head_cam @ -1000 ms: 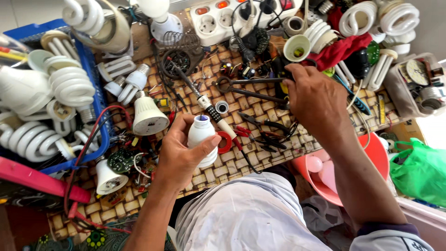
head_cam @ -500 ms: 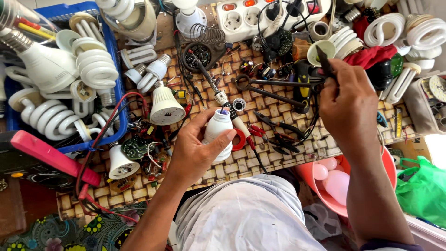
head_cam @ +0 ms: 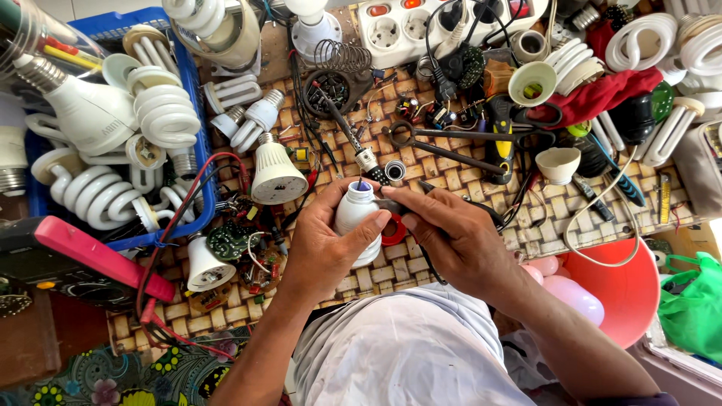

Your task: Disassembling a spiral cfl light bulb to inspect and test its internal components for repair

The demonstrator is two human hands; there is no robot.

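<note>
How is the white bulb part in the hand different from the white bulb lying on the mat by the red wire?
The bulb housing is held upright in the left hand; the dome bulb lies untouched on the woven mat. The housing is narrow with wires poking from its top; the dome bulb flares wide and keeps its metal screw base. The right hand works at the housing only. Both are white plastic.

woven mat, scissors, bulbs
</note>
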